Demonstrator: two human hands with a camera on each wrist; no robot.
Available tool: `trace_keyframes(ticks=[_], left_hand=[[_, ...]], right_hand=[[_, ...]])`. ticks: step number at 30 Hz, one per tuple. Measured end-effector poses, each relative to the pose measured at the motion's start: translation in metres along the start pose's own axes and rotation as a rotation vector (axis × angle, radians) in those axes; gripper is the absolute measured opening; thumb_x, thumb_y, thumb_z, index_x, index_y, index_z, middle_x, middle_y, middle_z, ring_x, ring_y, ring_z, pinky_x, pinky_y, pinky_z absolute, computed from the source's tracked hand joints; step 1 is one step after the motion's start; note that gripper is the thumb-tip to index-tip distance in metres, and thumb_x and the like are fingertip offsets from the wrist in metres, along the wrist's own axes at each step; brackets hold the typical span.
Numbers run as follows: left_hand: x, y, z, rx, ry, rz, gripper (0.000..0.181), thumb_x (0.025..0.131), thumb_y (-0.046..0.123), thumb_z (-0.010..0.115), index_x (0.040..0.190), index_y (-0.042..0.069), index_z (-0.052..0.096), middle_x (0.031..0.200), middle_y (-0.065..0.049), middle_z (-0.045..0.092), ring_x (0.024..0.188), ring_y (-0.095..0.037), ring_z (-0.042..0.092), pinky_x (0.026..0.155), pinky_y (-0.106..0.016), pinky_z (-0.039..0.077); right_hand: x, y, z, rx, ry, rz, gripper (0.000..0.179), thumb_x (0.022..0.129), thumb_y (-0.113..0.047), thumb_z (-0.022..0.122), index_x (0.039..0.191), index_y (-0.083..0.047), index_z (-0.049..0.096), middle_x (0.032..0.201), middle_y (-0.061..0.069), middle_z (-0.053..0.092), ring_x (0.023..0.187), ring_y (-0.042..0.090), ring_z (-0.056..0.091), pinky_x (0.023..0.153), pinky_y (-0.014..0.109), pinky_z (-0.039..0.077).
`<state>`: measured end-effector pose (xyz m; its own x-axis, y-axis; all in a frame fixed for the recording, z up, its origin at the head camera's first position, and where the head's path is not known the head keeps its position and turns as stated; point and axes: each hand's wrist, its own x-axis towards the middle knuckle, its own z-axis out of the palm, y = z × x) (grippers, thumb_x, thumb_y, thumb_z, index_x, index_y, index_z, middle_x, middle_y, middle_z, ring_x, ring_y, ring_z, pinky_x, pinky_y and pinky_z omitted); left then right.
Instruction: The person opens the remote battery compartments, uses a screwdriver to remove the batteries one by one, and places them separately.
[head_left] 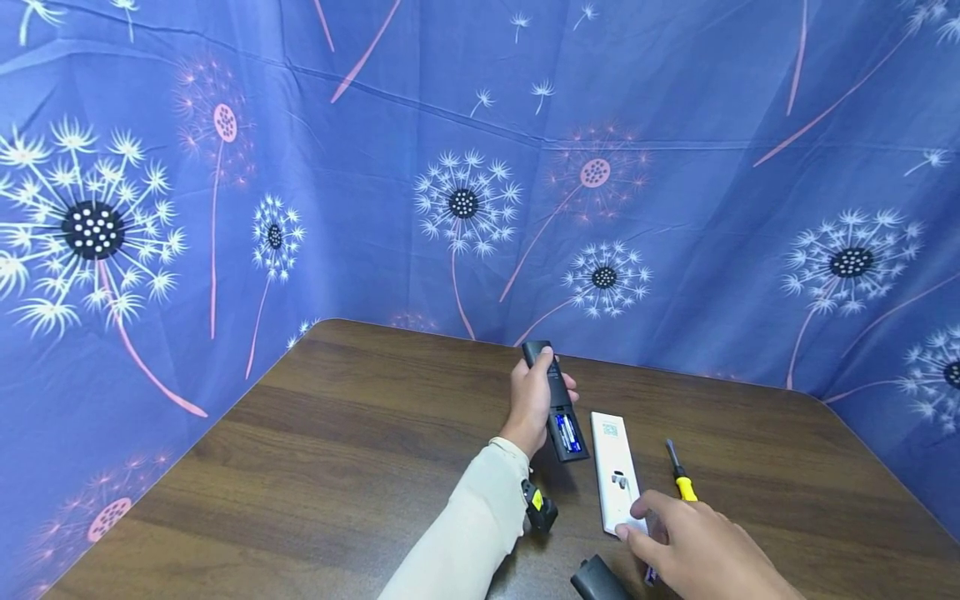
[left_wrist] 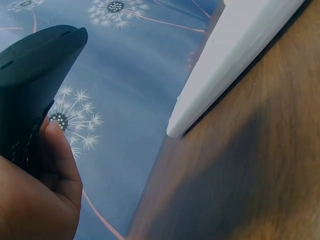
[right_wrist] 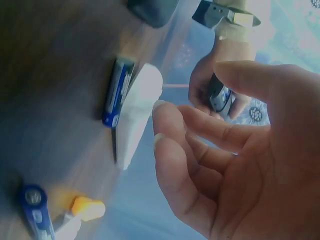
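My left hand [head_left: 529, 404] grips a black remote control [head_left: 557, 385], its thumb on the remote's back. At the near end the battery compartment is uncovered, and blue batteries [head_left: 567, 433] lie inside. The left wrist view shows only part of the remote, from its side. My right hand [head_left: 697, 546] is over the near end of a long flat white object [head_left: 609, 454] marked with a QR code. Its fingers are loosely bent and hold nothing in the right wrist view. Close to that hand, a blue battery [right_wrist: 118, 92] lies beside the white object.
A screwdriver with a yellow handle [head_left: 684, 487] lies right of the white object, partly behind my right hand. Another blue battery [right_wrist: 37, 212] is near it. A dark piece [head_left: 597, 579] sits at the near edge of view. Patterned blue cloth [head_left: 360, 208] hangs behind the wooden table [head_left: 300, 467].
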<state>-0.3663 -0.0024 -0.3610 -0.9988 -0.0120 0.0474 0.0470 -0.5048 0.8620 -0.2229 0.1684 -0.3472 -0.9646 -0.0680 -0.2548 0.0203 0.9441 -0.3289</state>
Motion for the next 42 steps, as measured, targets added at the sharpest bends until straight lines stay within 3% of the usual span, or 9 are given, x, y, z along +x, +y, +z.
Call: trace_keyframes(ticks=[9,14,19,24,30,36,42], left_hand=[[0.000,0.000,0.000,-0.001,0.003,-0.004,0.034,0.104,0.035,0.049,0.115,0.004,0.056,0.072,-0.009,0.066,0.057,-0.019,0.065,0.057,-0.030,0.054],[0.000,-0.001,0.000,0.015,0.005,-0.008,0.041,0.104,0.036,0.049,0.121,-0.001,0.055,0.073,-0.009,0.066,0.057,-0.018,0.065,0.058,-0.030,0.055],[0.000,-0.001,0.000,0.023,0.004,-0.013,0.044,0.104,0.037,0.049,0.124,-0.003,0.053,0.073,-0.008,0.066,0.057,-0.017,0.065,0.059,-0.031,0.055],[0.001,-0.002,0.000,0.024,0.000,0.000,0.044,0.104,0.036,0.049,0.122,-0.004,0.053,0.072,-0.008,0.065,0.056,-0.017,0.065,0.062,-0.035,0.057],[0.001,-0.002,-0.001,0.026,0.005,-0.009,0.045,0.105,0.035,0.048,0.125,-0.005,0.053,0.073,-0.009,0.066,0.056,-0.017,0.065,0.064,-0.037,0.058],[0.002,-0.003,-0.001,0.008,0.010,-0.008,0.038,0.104,0.034,0.049,0.118,0.000,0.056,0.072,-0.009,0.065,0.055,-0.017,0.064,0.064,-0.038,0.058],[0.001,-0.004,0.001,0.001,0.015,-0.006,0.034,0.104,0.034,0.050,0.114,0.003,0.057,0.070,-0.009,0.065,0.054,-0.017,0.064,0.060,-0.035,0.057]], right_hand=[[0.004,0.015,-0.012,0.020,0.076,-0.033,0.038,0.092,-0.046,0.069,0.106,-0.011,0.068,0.085,-0.007,0.067,0.077,0.012,0.063,0.067,0.045,0.053],[0.006,0.025,-0.020,-0.028,0.133,-0.051,0.033,0.094,-0.044,0.067,0.106,-0.013,0.070,0.081,-0.007,0.065,0.073,0.013,0.059,0.060,0.042,0.049],[0.010,0.032,-0.026,-0.002,0.132,-0.047,0.034,0.096,-0.043,0.065,0.105,-0.011,0.070,0.071,-0.003,0.055,0.063,0.016,0.050,0.054,0.035,0.040],[0.014,0.036,-0.032,0.022,0.119,-0.060,0.038,0.097,-0.043,0.064,0.107,-0.007,0.069,0.068,-0.001,0.054,0.062,0.016,0.050,0.054,0.035,0.041],[0.020,0.041,-0.037,-0.075,0.150,-0.068,0.042,0.097,-0.047,0.062,0.107,-0.008,0.070,0.077,-0.003,0.060,0.069,0.016,0.054,0.055,0.039,0.044],[0.029,0.050,-0.040,-0.166,0.150,-0.010,0.050,0.095,-0.051,0.062,0.113,-0.005,0.068,0.097,0.010,0.070,0.077,0.022,0.063,0.056,0.047,0.047],[0.036,0.056,-0.036,-0.175,0.134,0.044,0.039,0.095,-0.041,0.065,0.108,-0.004,0.066,0.073,0.001,0.055,0.062,0.018,0.052,0.050,0.037,0.039]])
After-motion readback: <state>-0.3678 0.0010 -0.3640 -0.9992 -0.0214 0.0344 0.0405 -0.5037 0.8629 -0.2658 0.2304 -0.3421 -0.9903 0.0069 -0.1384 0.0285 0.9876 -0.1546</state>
